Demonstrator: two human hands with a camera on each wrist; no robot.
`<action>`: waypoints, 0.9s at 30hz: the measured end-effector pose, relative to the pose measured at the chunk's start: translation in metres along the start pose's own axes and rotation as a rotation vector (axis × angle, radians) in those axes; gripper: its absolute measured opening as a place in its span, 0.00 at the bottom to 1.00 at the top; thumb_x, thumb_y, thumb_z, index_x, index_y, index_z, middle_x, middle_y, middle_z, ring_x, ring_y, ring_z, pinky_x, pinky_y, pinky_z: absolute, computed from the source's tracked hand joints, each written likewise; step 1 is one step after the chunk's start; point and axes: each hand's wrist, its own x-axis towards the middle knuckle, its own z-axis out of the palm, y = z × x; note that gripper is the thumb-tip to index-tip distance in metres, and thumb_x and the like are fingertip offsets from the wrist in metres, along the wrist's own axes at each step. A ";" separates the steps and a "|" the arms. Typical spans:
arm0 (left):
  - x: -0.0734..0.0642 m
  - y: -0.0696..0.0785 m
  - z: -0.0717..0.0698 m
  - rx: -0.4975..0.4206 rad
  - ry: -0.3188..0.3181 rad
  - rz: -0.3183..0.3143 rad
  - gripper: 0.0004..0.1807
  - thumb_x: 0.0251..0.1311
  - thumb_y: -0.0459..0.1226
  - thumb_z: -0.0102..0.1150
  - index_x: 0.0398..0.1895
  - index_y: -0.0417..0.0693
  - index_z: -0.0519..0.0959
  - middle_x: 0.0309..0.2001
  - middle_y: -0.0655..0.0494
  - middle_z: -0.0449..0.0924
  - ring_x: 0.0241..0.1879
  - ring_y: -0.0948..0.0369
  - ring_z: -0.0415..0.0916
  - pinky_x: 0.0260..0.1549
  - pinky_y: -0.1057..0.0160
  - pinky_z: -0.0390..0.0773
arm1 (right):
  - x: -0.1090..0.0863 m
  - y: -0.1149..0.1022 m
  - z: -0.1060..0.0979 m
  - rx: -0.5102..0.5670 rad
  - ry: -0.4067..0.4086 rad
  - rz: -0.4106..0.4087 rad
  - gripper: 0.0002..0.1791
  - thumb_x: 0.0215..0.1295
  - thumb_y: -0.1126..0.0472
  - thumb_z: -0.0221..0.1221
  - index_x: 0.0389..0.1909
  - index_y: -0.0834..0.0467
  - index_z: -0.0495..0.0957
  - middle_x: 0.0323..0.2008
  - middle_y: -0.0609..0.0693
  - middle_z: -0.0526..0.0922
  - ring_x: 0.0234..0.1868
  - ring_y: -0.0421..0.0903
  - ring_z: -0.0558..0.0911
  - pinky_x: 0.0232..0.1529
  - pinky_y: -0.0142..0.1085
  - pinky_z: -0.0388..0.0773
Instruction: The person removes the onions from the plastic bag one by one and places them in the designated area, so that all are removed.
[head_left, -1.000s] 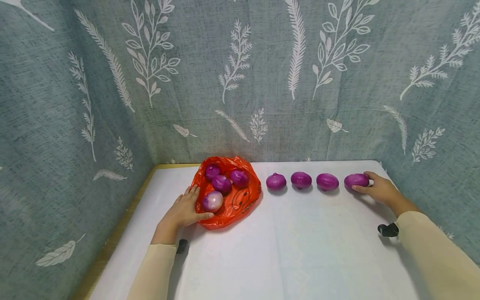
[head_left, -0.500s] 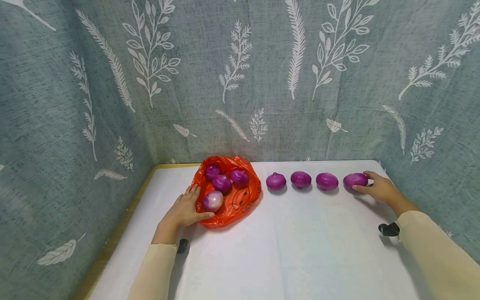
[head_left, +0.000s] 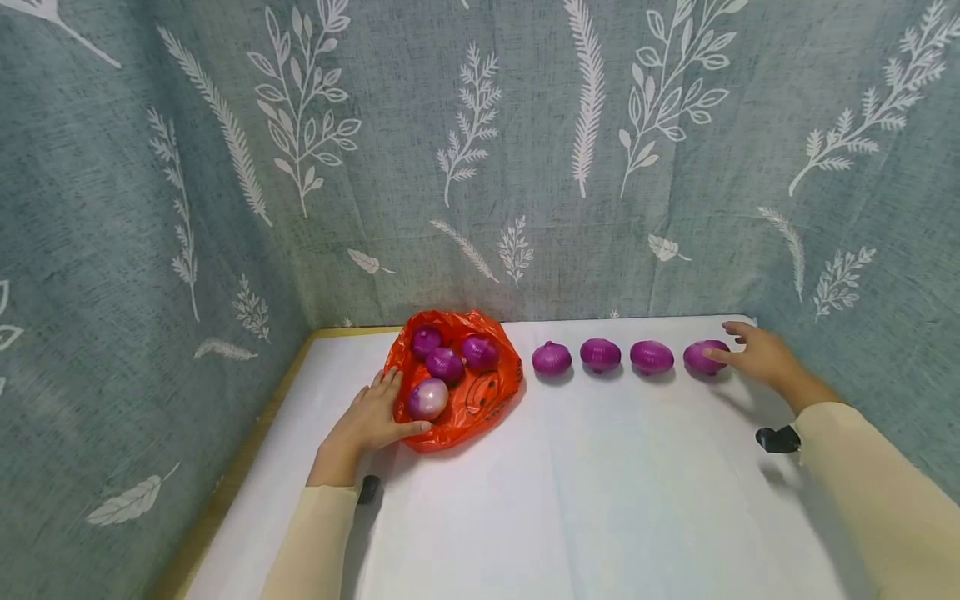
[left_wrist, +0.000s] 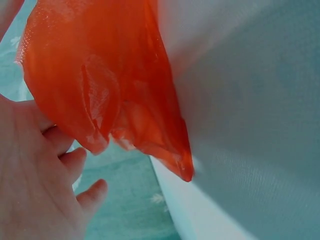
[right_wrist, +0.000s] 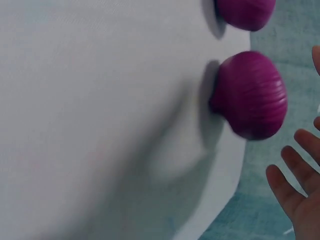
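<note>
My left hand (head_left: 367, 423) lies spread along the left edge of a red plastic bag (head_left: 468, 421), fingers straight and thumb across its near rim. In the left wrist view the fingers (left_wrist: 92, 197) touch the side of the bag. Several purple onions sit inside, the nearest a paler onion (head_left: 428, 399). My right hand (head_left: 763, 358) is at the rightmost onion (head_left: 701, 358) in a row on the table, its fingers spread and loose. From the right wrist, that onion (right_wrist: 252, 95) stands on the table, apart from the fingers (right_wrist: 287, 192).
Left of that onion, a row of three more purple onions (head_left: 652, 357) runs toward the bag on the white-covered table (head_left: 555, 492). Patterned grey-green cloth (head_left: 480, 167) rises behind and at both sides. A wooden edge (head_left: 247, 454) shows at the left.
My right hand has let go of the rightmost onion, its fingers opening and lifting off. The onion stays at the end of the row. My left hand keeps its place on the bag.
</note>
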 end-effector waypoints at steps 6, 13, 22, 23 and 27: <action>-0.001 -0.002 0.000 0.008 0.020 0.028 0.66 0.44 0.74 0.56 0.76 0.38 0.50 0.75 0.40 0.46 0.74 0.43 0.37 0.68 0.39 0.44 | 0.004 -0.027 -0.007 -0.016 0.001 -0.017 0.49 0.64 0.35 0.57 0.70 0.70 0.58 0.62 0.76 0.64 0.62 0.73 0.63 0.59 0.67 0.59; 0.000 -0.001 0.002 0.017 0.011 0.030 0.64 0.46 0.73 0.56 0.76 0.38 0.49 0.75 0.40 0.46 0.74 0.42 0.38 0.68 0.40 0.44 | 0.014 -0.052 -0.001 0.024 -0.014 -0.017 0.50 0.62 0.32 0.56 0.70 0.66 0.60 0.63 0.73 0.66 0.63 0.71 0.64 0.58 0.66 0.62; 0.004 0.002 0.002 0.012 0.008 0.019 0.60 0.52 0.67 0.58 0.76 0.38 0.49 0.76 0.40 0.46 0.74 0.43 0.37 0.69 0.40 0.41 | 0.028 -0.082 0.019 0.078 -0.014 -0.076 0.47 0.62 0.34 0.58 0.69 0.65 0.62 0.63 0.69 0.69 0.59 0.70 0.71 0.58 0.62 0.66; 0.005 0.002 0.002 0.010 0.009 0.020 0.59 0.52 0.67 0.58 0.76 0.38 0.49 0.76 0.40 0.46 0.74 0.43 0.37 0.69 0.40 0.41 | 0.029 -0.085 0.021 0.083 -0.018 -0.078 0.47 0.62 0.34 0.58 0.70 0.64 0.63 0.63 0.69 0.69 0.59 0.70 0.71 0.57 0.62 0.67; 0.005 0.001 0.004 0.008 0.011 0.022 0.60 0.51 0.67 0.58 0.76 0.38 0.50 0.76 0.40 0.46 0.74 0.43 0.38 0.69 0.40 0.41 | 0.032 -0.098 0.030 0.123 -0.045 -0.078 0.48 0.60 0.32 0.59 0.70 0.62 0.63 0.64 0.68 0.68 0.60 0.70 0.70 0.58 0.61 0.67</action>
